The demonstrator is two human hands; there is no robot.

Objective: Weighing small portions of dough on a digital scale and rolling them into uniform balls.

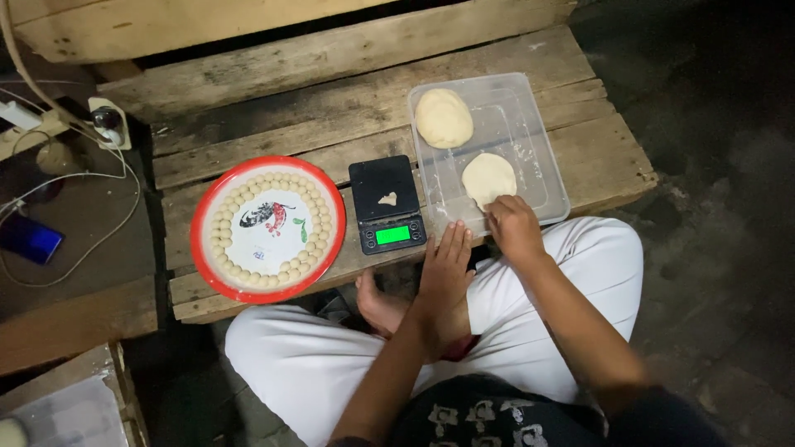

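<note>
A clear plastic tray (530,141) lies on a low wooden bench (331,108) and holds two pale dough lumps, one at the far end (444,117) and one nearer (489,176). My right hand (513,228) reaches over the tray's near rim, its fingertips touching the nearer lump. My left hand (445,265) rests flat with fingers together at the bench's front edge, just below a small black scale (386,204). A small scrap of dough (387,199) sits on the scale, whose green display is lit.
A red-rimmed round plate (267,229) left of the scale carries rings of several small dough balls. Cables, a plug adapter (108,122) and a blue device (30,240) lie at the far left. My crossed legs in white trousers (306,356) sit below the bench.
</note>
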